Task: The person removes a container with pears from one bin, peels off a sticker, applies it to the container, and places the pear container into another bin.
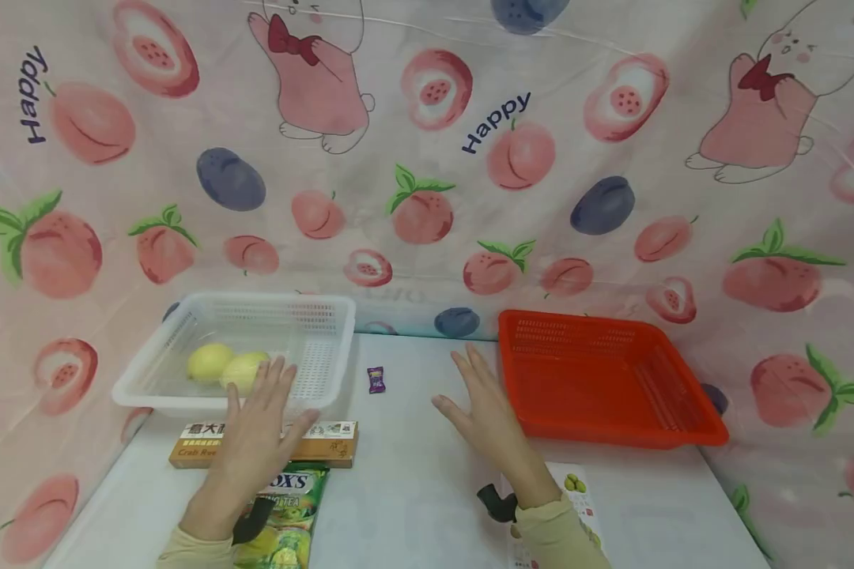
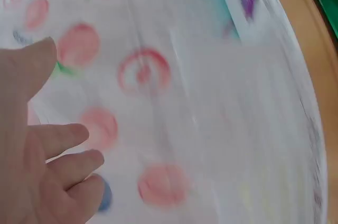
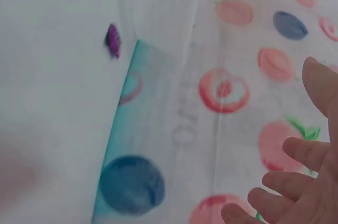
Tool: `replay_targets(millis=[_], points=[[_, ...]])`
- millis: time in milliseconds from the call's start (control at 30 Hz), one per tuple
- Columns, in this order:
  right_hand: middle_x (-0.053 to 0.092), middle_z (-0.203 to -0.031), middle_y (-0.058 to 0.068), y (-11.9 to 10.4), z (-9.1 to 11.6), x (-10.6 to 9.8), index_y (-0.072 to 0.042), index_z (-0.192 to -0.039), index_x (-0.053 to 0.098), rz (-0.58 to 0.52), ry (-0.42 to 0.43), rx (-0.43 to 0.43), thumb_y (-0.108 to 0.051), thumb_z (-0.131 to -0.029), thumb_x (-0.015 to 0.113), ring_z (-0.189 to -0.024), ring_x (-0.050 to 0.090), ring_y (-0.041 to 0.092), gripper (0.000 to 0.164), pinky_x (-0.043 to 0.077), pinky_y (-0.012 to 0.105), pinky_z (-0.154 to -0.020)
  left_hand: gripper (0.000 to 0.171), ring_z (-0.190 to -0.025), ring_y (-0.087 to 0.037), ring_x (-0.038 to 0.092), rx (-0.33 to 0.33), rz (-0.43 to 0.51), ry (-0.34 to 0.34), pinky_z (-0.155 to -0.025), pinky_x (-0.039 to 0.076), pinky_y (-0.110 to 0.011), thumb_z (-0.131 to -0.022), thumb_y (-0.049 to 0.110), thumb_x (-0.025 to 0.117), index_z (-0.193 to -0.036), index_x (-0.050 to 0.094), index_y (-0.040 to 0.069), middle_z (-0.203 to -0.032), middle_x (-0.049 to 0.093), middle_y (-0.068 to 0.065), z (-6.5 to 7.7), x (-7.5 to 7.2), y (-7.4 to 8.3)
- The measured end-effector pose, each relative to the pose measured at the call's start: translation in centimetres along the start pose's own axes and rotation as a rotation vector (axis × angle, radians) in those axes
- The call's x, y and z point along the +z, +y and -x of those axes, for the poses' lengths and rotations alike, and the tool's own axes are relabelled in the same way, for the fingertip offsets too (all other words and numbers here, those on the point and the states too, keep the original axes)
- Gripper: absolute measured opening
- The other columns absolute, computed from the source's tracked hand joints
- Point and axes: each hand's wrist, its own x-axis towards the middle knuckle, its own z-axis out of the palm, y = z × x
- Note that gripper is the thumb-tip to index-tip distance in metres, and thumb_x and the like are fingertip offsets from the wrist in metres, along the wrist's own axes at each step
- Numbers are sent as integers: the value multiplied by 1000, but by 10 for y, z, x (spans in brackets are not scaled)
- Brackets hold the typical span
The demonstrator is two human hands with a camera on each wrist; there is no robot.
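Note:
My left hand is held with its fingers spread over the front of a white basket and partly covers the box in front of it. Two yellow-green round fruits lie inside the basket, one partly behind my fingertips. My right hand, fingers apart and holding nothing, hovers left of a red basket. Between the hands, farther back, a small purple wrapped candy lies on the table. Both wrist views show bare fingers, the left hand and the right hand, with nothing in them.
A long brown and white box with "Crab Roe" printed on it lies before the white basket. Nearer is a green bag, partly behind the left wrist. A white packet with fruit pictures lies under the right forearm. A fruit-patterned curtain stands behind.

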Motion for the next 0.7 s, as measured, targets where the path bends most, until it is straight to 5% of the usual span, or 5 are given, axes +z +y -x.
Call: replay_targets(millis=[267,467,700], points=[[18,-161,5,-44,-47,17,-19,-154,32,-67,-63,-98,-52,-93,60,-142,27,28,74,36,58,-105,68,-140,-50,14,-142,37,162,-113,6,-64,-98,28,59,-146,28,-10,-150,22,-36,31,-34,-61],[22,-159,10,-70,-76,40,-14,-152,34,-154,-121,-178,-46,-96,60,-142,27,27,69,36,51,-108,67,-135,-52,25,-338,-15,231,-94,29,-76,-98,28,56,-146,29,-9,-150,25,-33,54,-47,-92],[28,-156,11,-101,-107,78,-10,-152,34,-338,-219,-191,-38,-98,60,-139,34,24,66,49,30,-96,60,-132,-50,33,-530,83,314,-103,28,-68,-97,23,53,-147,34,-5,-147,34,-30,63,-47,-125]])
